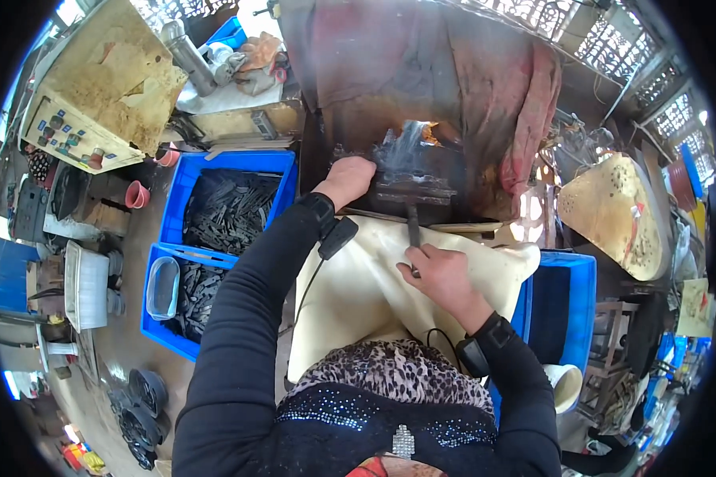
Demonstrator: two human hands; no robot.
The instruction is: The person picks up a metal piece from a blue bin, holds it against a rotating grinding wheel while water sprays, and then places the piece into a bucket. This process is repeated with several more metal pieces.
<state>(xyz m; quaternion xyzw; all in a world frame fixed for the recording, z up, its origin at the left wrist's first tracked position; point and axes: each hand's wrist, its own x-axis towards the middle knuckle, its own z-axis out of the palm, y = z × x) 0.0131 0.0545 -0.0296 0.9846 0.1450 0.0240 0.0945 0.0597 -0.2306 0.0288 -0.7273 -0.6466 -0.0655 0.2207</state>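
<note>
right hand (441, 278): gripped bar (413, 226), hid part
left hand (350, 181): was curled, couldn't tell if grasping
flame (431, 133): looked blurry beyond both grips

T-shaped tool (413, 226): dark, metal-looking, dull, grimy surface. Crosswise head (416, 194) sits at about 2 o'clock from view centre, bar-like, spanning roughly 9 to 3 o'clock, 3 o'clock end slightly lower. Narrow shaft drops from the head toward 6 o'clock, nearly straight, over the far edge of the cream sheet (358, 262). Shaft's lower part is wrapped by the right hand (439, 278), grip mostly hidden; small dark piece shows at the hand's 8 o'clock side. Whether the head touches anything underneath: can't tell.
</note>
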